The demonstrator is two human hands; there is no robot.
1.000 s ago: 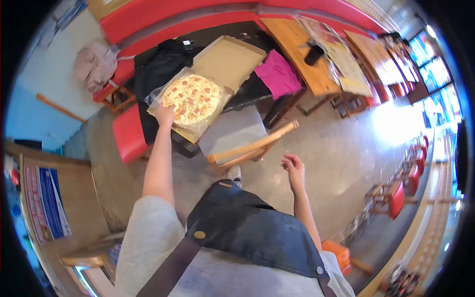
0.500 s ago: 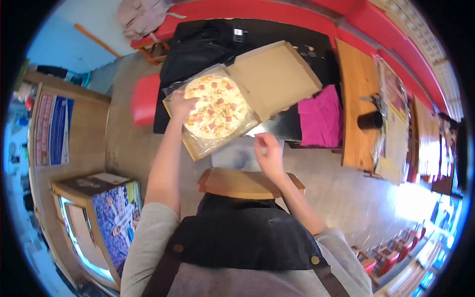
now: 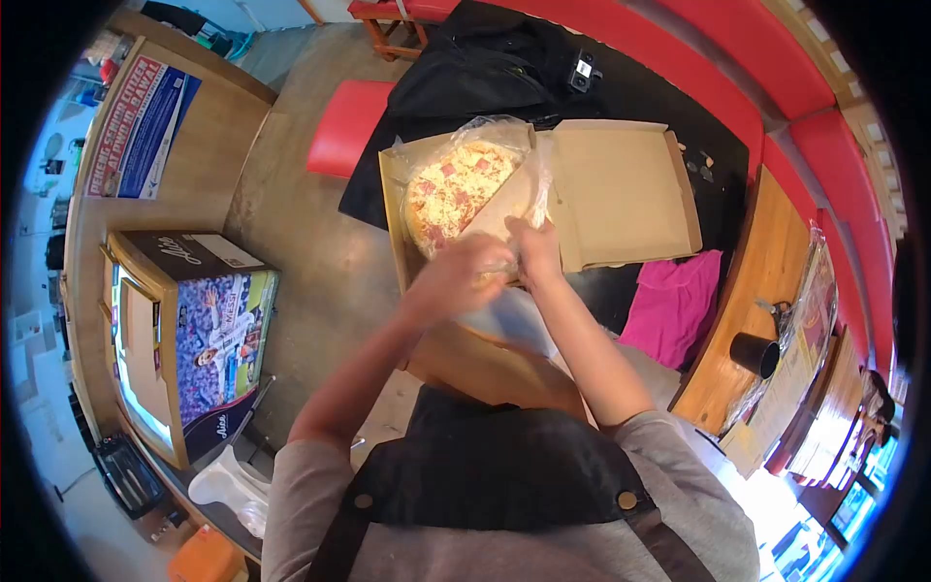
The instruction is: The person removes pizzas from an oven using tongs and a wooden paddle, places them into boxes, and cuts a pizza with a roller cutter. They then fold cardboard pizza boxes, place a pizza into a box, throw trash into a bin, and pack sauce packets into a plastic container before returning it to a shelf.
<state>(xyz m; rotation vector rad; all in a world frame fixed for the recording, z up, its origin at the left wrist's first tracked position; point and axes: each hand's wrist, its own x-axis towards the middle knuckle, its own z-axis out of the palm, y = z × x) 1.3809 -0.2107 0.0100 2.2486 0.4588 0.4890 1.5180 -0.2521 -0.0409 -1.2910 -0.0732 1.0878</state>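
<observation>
In the head view a pizza (image 3: pixel 454 184) with pale cheese and pinkish meat squares lies in an open cardboard box (image 3: pixel 391 209). A flat, light-brown piece (image 3: pixel 503 207) covers its near right part; whether this is folded-over crust or card, I cannot tell. Clear plastic wrap (image 3: pixel 545 175) surrounds the pizza and bunches up along the box's hinge. My right hand (image 3: pixel 535 250) is closed at the lower end of this plastic. Beside it, my left hand (image 3: pixel 470 272) is curled over the box's near edge, slightly blurred, its fingertips partly hidden.
The box lid (image 3: pixel 621 199) lies open to the right on the black table (image 3: pixel 669 107). A magenta cloth (image 3: pixel 672 303) is near the table's edge. Behind the box are a black bag (image 3: pixel 475 73) and a small device (image 3: pixel 582 73). A wooden chair back (image 3: pixel 495 364) stands before me.
My left hand has moved from the pizza's left side to the near edge, and my right hand has come in beside it. The brown piece now covers part of the pizza. The view has turned.
</observation>
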